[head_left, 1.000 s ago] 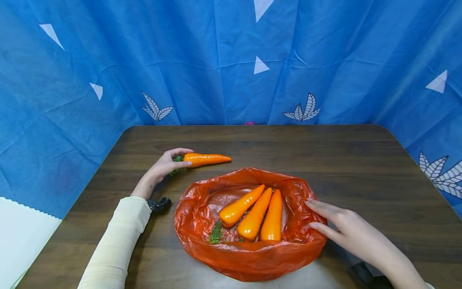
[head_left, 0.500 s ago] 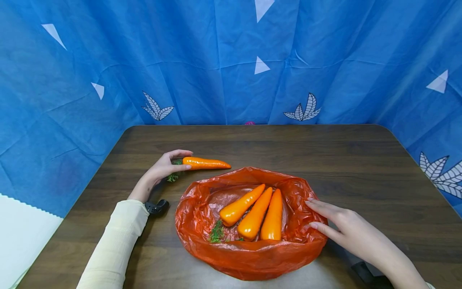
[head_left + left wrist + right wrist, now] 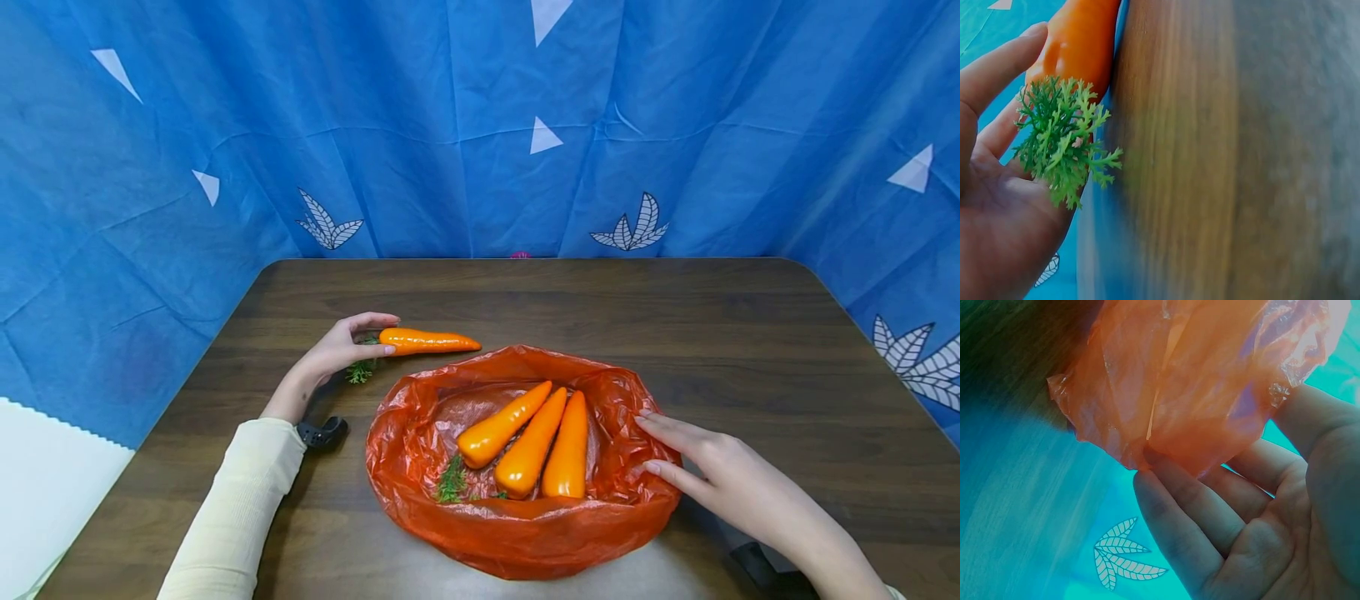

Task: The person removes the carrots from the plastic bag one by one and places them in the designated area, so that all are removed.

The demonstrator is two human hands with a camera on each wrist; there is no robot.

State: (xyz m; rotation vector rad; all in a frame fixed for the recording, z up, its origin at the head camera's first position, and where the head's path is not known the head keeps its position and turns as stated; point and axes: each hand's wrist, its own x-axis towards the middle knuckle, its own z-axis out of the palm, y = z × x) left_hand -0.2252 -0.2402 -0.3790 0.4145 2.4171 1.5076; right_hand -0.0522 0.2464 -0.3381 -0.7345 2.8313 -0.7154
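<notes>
A carrot (image 3: 427,341) with leafy greens (image 3: 1063,134) lies on the table behind a red plastic bag (image 3: 525,533). My left hand (image 3: 337,348) stands around the carrot's thick end; its fingers are loose, with a small gap between the upper finger and the carrot in the head view. The thumb is beside the carrot. Three more carrots (image 3: 531,450) lie in the bag, which is spread wide with its rim rolled down. My right hand (image 3: 723,475) holds the bag's right side between thumb and fingers. In the right wrist view, several fingers (image 3: 1191,500) lie against the bag's outside.
The dark wooden table (image 3: 675,308) reaches back to a blue curtain (image 3: 480,150) with white leaf prints. White cloth (image 3: 52,492) hangs off the left edge. A dark wrist strap (image 3: 322,433) sticks out beside the left wrist.
The carrot at my left hand has come down slightly toward me onto the table. The left fingers have loosened around it and drawn back a little. My right hand and the bag stay nearly still.
</notes>
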